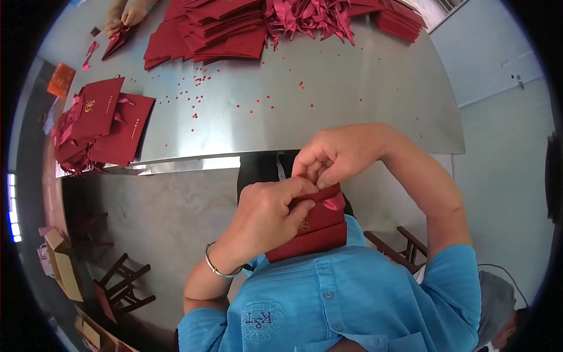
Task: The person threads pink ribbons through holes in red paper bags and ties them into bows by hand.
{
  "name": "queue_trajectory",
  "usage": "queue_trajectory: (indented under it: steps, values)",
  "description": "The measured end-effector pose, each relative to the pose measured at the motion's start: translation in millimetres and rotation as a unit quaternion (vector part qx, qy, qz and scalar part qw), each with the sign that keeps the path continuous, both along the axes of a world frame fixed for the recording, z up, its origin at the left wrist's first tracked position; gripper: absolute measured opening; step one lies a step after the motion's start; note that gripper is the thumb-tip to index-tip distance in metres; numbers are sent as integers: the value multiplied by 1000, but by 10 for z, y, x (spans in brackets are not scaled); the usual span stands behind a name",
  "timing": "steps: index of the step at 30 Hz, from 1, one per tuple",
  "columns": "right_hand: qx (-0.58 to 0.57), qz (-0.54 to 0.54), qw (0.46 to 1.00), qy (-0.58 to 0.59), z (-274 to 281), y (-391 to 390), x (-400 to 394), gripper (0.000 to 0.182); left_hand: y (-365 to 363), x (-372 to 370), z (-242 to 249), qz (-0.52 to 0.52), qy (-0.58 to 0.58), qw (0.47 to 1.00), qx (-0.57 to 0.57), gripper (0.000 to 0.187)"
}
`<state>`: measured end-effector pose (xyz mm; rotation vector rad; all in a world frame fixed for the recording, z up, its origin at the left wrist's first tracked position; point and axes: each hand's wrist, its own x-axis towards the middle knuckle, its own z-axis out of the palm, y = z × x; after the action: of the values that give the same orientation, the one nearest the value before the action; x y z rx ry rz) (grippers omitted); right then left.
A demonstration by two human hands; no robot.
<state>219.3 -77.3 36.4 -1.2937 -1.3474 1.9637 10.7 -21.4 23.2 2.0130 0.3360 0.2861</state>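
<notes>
The person's left hand (pixel 264 217) pinches the top edge of a dark red paper bag (pixel 328 218) between thumb and fingers. The right hand (pixel 345 154) meets it there, its fingers curled in, the thumb and fingertips gathered at that same edge; exactly what they grip is too small to tell. The bag sits in front of the blue shirt (pixel 363 276), just off the near side of the metal desk (pixel 363 117), with a pink ribbon (pixel 334 202) showing below its edge and gold lettering partly covered by the left hand. Another red panel shows under the lettering; I cannot tell whether it is a second bag. The inside is hidden.

At the desk's left end lies a loose pile of red bags (pixel 125 138), flat and overlapping, pink ribbons spilling among them. Along the far side, flat bags are stacked in a big heap (pixel 205 35), beside a tangle of pink ribbons (pixel 308 20). Small red dots (pixel 252 111) are scattered between. At the far left, another person's hands (pixel 126 16) hold a folded red piece (pixel 116 46). An open cardboard box (pixel 64 267) stands left of a wooden stool (pixel 122 287); its contents I cannot make out.
</notes>
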Motion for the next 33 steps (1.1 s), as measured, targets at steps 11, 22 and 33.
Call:
queue_trajectory:
  steps: [11, 22, 33]
  values:
    - [-33, -9, 996, 84, -150, -72, -47, 31, 42, -18, -17, -32, 12, 996, -83, 14]
    - [97, -234, 966, -52, -240, -135, 143, 27, 36, 23, -86, -83, -30, 992, -94, 13]
    - [340, -389, 827, -223, -318, -177, 89, 27, 77, 64, -191, -13, 106, 964, -245, 19]
